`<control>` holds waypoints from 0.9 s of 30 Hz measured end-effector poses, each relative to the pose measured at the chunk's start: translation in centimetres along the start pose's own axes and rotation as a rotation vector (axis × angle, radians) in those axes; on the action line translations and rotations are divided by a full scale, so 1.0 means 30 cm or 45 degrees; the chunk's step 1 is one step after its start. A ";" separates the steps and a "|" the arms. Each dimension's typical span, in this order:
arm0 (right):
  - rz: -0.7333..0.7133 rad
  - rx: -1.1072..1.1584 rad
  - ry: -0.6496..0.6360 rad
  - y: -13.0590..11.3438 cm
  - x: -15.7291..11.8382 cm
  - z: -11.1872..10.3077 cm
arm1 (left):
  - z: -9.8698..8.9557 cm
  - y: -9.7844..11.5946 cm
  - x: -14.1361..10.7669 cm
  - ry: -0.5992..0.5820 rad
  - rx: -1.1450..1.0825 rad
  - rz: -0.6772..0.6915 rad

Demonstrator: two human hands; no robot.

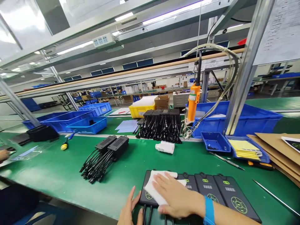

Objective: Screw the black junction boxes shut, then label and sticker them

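Note:
In the lower middle, several black controller boxes (208, 187) lie side by side, with small displays, green logos and round button pads facing up. My right hand (174, 195), wearing a blue wristband (209, 210), presses a folded white wiping cloth (153, 188) onto the leftmost boxes and partly covers them. Beside the left end of the row is my left hand (129, 208), fingers apart, fingertips at the edge of the leftmost box. Black cables (147, 214) run from the boxes toward me, between my hands.
Two black boxes with bundled cables (111, 147) lie left, and a larger cabled stack (161, 122) stands behind. A white bottle (165, 147) lies on its side. An orange electric screwdriver (192, 103) hangs above blue bins (215, 142). Another person's hand (4, 155) shows far left.

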State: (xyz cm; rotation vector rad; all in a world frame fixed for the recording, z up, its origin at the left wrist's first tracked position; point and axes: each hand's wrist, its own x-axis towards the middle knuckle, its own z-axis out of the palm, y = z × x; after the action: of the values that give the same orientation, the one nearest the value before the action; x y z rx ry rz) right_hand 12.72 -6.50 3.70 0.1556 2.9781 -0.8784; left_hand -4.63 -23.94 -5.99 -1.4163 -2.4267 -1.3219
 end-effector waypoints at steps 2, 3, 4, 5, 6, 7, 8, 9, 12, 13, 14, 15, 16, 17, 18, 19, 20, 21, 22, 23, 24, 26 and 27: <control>-0.102 -0.015 -0.051 0.003 0.055 0.011 | 0.004 -0.005 -0.003 -0.017 0.013 -0.007; -0.084 -0.035 -0.040 0.001 0.075 0.016 | 0.006 -0.008 -0.005 -0.021 0.020 -0.001; -0.040 -0.053 -0.010 -0.002 0.090 0.022 | 0.008 -0.011 -0.006 -0.020 0.028 0.008; -0.010 -0.065 0.024 -0.007 0.100 0.028 | 0.010 -0.014 -0.007 -0.016 0.040 0.018; -0.024 -0.067 0.046 -0.012 0.105 0.035 | 0.012 -0.017 -0.008 -0.011 0.060 0.021; -0.086 -0.060 0.042 -0.017 0.106 0.042 | 0.014 -0.020 -0.010 -0.006 0.087 0.011; -0.170 -0.048 0.018 -0.020 0.106 0.049 | 0.016 -0.021 -0.011 -0.001 0.110 -0.001; -0.234 -0.037 0.003 -0.021 0.105 0.055 | 0.017 -0.022 -0.012 0.003 0.121 -0.004; -0.206 -0.039 0.061 -0.031 0.105 0.072 | 0.018 -0.021 -0.011 0.015 0.104 0.011; -0.188 -0.043 0.083 -0.042 0.104 0.078 | 0.016 -0.021 -0.010 0.013 0.086 0.019; -0.196 -0.043 0.093 -0.058 0.101 0.083 | 0.014 -0.021 -0.008 0.000 0.061 0.036; -0.223 -0.036 0.082 -0.079 0.091 0.085 | 0.012 -0.022 -0.006 -0.023 0.032 0.056; -0.247 -0.023 0.058 -0.102 0.073 0.084 | 0.009 -0.025 -0.004 -0.051 0.000 0.078; -0.245 -0.006 0.034 -0.125 0.044 0.078 | 0.005 -0.029 -0.002 -0.077 -0.031 0.097; -0.191 0.013 0.030 -0.143 0.002 0.066 | 0.002 -0.033 0.001 -0.100 -0.054 0.109; -0.095 0.032 0.058 -0.151 -0.053 0.048 | -0.002 -0.038 0.004 -0.114 -0.071 0.107; 0.018 0.056 0.104 -0.147 -0.121 0.024 | -0.006 -0.041 0.008 -0.119 -0.087 0.096; 0.179 0.073 0.220 -0.128 -0.202 -0.005 | -0.011 -0.040 0.015 -0.116 -0.103 0.087; 0.301 0.101 0.401 -0.095 -0.292 -0.037 | -0.016 -0.034 0.025 -0.108 -0.117 0.088; 0.381 0.148 0.581 -0.051 -0.389 -0.071 | -0.021 -0.020 0.039 -0.100 -0.126 0.103; 0.476 0.156 0.797 -0.001 -0.488 -0.103 | -0.026 0.004 0.058 -0.102 -0.124 0.129; 0.653 -0.124 1.100 0.094 -0.677 -0.147 | -0.026 0.084 0.105 -0.164 -0.083 0.214; 0.752 -0.377 1.244 0.127 -0.757 -0.153 | -0.020 0.140 0.132 -0.253 -0.060 0.282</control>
State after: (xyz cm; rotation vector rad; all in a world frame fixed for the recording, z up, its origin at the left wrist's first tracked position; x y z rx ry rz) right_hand 35.68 -2.79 6.84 1.7823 3.3876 -0.3008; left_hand -4.10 -20.67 -1.25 -1.8486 -2.2770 -1.2502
